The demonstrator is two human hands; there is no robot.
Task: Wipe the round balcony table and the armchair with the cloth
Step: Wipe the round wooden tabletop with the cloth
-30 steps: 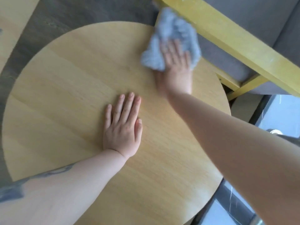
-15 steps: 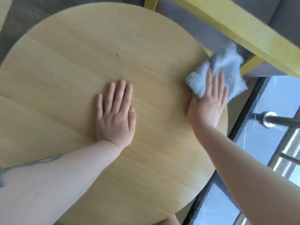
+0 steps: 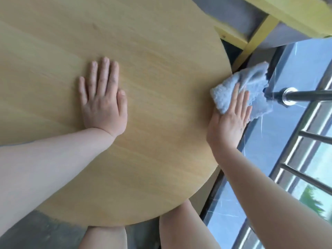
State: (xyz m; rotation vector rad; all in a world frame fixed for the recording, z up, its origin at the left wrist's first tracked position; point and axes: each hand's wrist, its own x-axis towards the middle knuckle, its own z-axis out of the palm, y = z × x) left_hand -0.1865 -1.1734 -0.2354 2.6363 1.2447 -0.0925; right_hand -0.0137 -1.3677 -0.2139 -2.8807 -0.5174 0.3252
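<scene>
At the right rim of the round bench, my right hand presses the blue cloth flat, fingers straight and together; half the cloth hangs past the edge, so I judge I'm wiping the rim. My left hand lies flat mid-bench, fingers straight and slightly spread, probably steadying it. The pale wood top looks smooth. The armchair, yellow-framed with grey cushions, stands far right; a metal railing and dark floor lie right.

The armchair is cut off by the top edge, blurred.
</scene>
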